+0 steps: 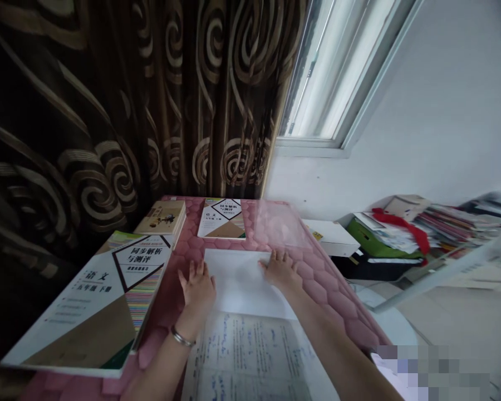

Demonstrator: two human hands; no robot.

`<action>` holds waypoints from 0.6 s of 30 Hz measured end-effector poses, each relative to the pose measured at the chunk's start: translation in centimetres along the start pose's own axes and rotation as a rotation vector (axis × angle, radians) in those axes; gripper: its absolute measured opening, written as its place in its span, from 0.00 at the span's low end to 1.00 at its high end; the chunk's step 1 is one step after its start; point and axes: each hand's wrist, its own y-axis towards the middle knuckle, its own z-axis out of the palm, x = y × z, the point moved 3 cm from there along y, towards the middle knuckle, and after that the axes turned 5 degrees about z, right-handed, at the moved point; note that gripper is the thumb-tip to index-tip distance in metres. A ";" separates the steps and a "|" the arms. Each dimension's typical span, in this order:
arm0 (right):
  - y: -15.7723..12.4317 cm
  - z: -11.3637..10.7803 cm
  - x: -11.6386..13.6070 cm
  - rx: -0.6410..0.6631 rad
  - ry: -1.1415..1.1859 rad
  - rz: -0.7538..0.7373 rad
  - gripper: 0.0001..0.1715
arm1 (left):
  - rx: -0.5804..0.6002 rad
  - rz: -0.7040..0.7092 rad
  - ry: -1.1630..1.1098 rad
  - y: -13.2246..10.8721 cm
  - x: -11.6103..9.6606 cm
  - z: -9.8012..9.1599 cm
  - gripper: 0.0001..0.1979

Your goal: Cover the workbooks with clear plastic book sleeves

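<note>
My left hand (197, 286) lies flat with fingers stretched out on the left edge of a blank white sheet (241, 281) on the pink quilted table top (317, 278). My right hand (279, 268) rests open on the sheet's far right corner. A bracelet circles my left wrist. Below the sheet lies an open notebook page (248, 356) covered in blue handwriting. Neither hand grips anything.
A large textbook (94, 303) lies at the left, a smaller book (162, 218) and a second textbook (222, 218) at the back. A clear plastic sheet (279, 223) lies at the back right. Patterned curtain behind; cluttered papers and boxes (401, 231) to the right.
</note>
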 end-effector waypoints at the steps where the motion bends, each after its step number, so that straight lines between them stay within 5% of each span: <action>1: -0.4 -0.3 1.0 -0.029 0.002 -0.018 0.39 | 0.002 -0.005 -0.031 -0.7 0.0 0.2 0.24; 5: -2.3 -0.8 7.2 -0.087 0.044 -0.214 0.34 | -0.024 -0.031 -0.085 -2.1 0.3 0.6 0.23; 9: -3.7 0.5 13.0 -0.010 0.106 -0.338 0.32 | -0.055 -0.007 -0.099 -2.1 0.4 0.3 0.22; 18: 0.1 1.1 17.4 0.107 0.146 -0.272 0.25 | -0.016 -0.045 -0.123 -1.9 0.4 0.7 0.21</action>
